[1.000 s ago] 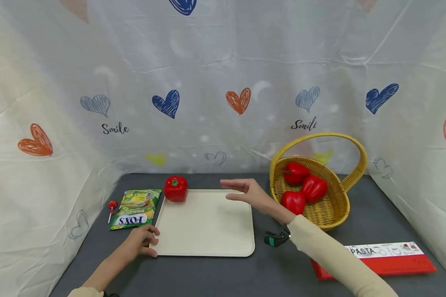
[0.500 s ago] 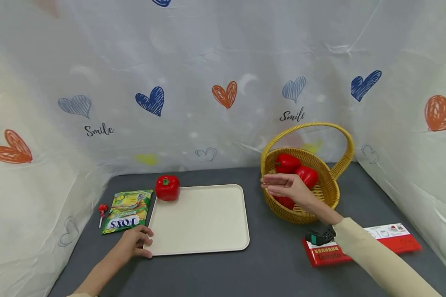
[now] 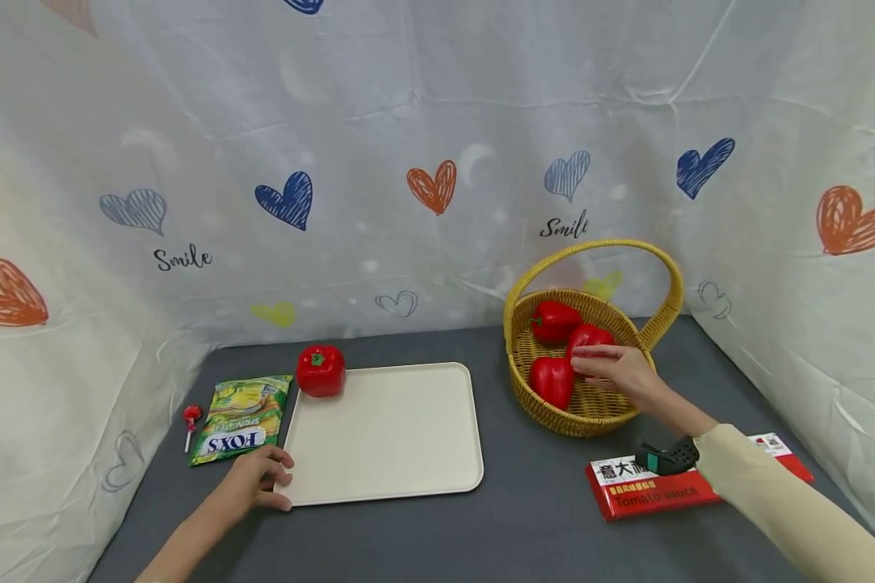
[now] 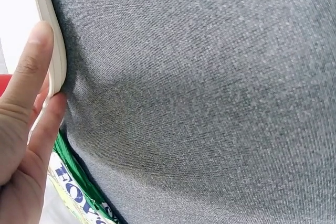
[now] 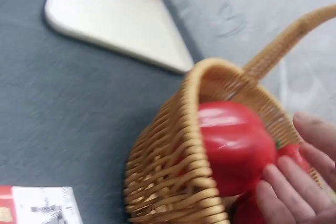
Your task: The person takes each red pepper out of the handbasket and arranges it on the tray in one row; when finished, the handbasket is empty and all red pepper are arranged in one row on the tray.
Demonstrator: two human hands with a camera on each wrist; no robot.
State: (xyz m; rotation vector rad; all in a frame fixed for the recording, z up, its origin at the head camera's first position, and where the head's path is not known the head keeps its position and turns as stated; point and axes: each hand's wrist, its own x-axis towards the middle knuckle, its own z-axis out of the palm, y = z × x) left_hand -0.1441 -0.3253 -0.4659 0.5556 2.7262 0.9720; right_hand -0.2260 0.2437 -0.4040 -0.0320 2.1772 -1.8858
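Note:
My left hand (image 3: 251, 479) holds the near left corner of a cream tray (image 3: 386, 437), thumb and fingers against its rim (image 4: 59, 61). On the tray's far left corner sits a red bell pepper (image 3: 321, 371). My right hand (image 3: 616, 372) reaches over the yellow wicker basket (image 3: 565, 421), fingers extended and nothing gripped. In the basket lie a pepper at the front left (image 3: 552, 380), another at the back (image 3: 554, 321) and a third (image 3: 589, 336) partly behind my fingers. The right wrist view has my fingers (image 5: 294, 192) close beside a pepper (image 5: 236, 145); contact is unclear.
A green FOX'S packet (image 3: 241, 417) lies left of the tray, with a red lollipop (image 3: 192, 421) beside it. A red and white pasta box (image 3: 649, 494) is under my right forearm. The basket's tall handle (image 3: 591, 247) arches over its back. A printed curtain surrounds the table.
My right hand has moved right from above the tray, across the basket's left rim, to the peppers inside. The left hand stays at the tray corner. The head view has shifted slightly.

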